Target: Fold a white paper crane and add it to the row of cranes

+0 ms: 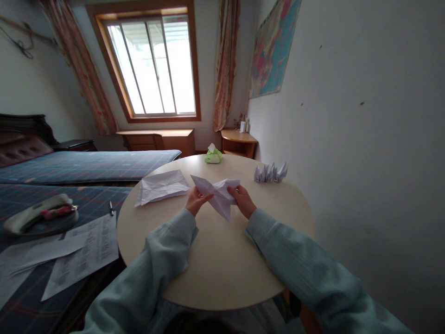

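Note:
Between my two hands is a partly folded sheet of white paper [219, 191], its pointed flaps spreading left, right and down toward me. My left hand [198, 201] pinches its left side, thumb on top. On the right side, my right hand [243, 200] grips the paper with the thumb over the near face. The fingers beneath the paper are mostly hidden. Left of my hands, a stack of creased white paper [163, 186] lies on the round table [222, 269]. Several folded paper figures [270, 173] with upright points stand in a row at the table's right.
A green tissue pack [213, 155] sits at the table's far edge. Beside the table on the left is a bed [86, 167] with printed sheets [86, 255], a pen [111, 208] and a pale bag [41, 213]. The wall [365, 185] rises close on the right.

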{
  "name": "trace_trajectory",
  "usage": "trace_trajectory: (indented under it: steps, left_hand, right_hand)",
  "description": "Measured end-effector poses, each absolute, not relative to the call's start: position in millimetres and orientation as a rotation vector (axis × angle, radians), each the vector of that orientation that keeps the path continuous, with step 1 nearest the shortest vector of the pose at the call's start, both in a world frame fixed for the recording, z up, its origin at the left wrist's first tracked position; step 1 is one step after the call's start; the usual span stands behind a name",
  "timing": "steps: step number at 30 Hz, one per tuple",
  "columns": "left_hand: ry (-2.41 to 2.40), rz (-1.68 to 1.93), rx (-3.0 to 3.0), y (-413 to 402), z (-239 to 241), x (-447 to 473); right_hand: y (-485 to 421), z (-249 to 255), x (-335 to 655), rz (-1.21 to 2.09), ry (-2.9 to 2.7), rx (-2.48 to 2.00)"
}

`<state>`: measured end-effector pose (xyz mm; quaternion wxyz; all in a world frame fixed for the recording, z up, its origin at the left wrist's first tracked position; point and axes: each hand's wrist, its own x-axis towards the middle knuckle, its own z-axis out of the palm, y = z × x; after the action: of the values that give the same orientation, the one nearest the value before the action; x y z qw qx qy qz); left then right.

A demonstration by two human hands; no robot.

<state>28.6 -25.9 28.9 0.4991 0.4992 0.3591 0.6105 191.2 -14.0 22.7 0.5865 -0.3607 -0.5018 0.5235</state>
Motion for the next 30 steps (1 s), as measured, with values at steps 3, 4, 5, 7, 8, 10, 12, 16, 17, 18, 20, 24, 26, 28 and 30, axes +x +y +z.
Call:
trace_trajectory:
  steps: [3,4,5,7,8,10,12,16,17,18,20,24,26,28,30]
  left_hand:
    - [0.923,1.486,1.211,-25,26,30]
    - [0.937,1.492,1.21,-24,25,29]
    - [0.947,1.499,1.204,-24,24,29]
    - [0.949,1.506,1.175,-22,22,29]
    - [0.943,1.51,1.153,-21,21,28]
    - [0.926,1.517,1.107,-20,20,28]
    - [0.926,1.538,1.063,-20,20,28]
    - [0.941,1.539,0.97,-19,21,27]
    - [0.939,1.534,0.966,-19,21,26]
    - [0.942,1.536,0.977,-19,21,26]
    - [0.974,1.564,1.03,-18,21,26]
    - [1.054,1.605,1.13,-18,20,26]
    - [1.06,1.604,1.156,-19,21,27]
    - [1.034,1.589,1.188,-21,23,28]
    - [0.99,1.562,1.23,-24,26,30]
  right_hand:
    - [-16,21,189,1.183,-1.222,-0.849]
    - [-16,21,189,1.162,-1.238,-0.855]
    - [-16,20,189,1.143,-1.252,-0.861]
    - [-16,20,189,1.111,-1.262,-0.87]
    - [-16,20,190,1.098,-1.256,-0.87]
    - [-16,21,191,1.08,-1.227,-0.868]
    - [-16,22,192,1.071,-1.194,-0.873]
    - [-15,22,192,1.062,-1.182,-0.915]
    - [-15,21,192,1.04,-1.176,-0.934]
    - [-14,21,192,0.994,-1.166,-0.961]
    - [-16,22,194,0.793,-1.176,-1.03]
    - [-25,29,195,0.168,-1.492,-0.99]
    - [-32,32,193,-0.015,-1.72,-0.865]
    - [-37,33,189,-0.11,-1.871,-0.78]
    - [-39,33,186,-0.165,-1.942,-0.764]
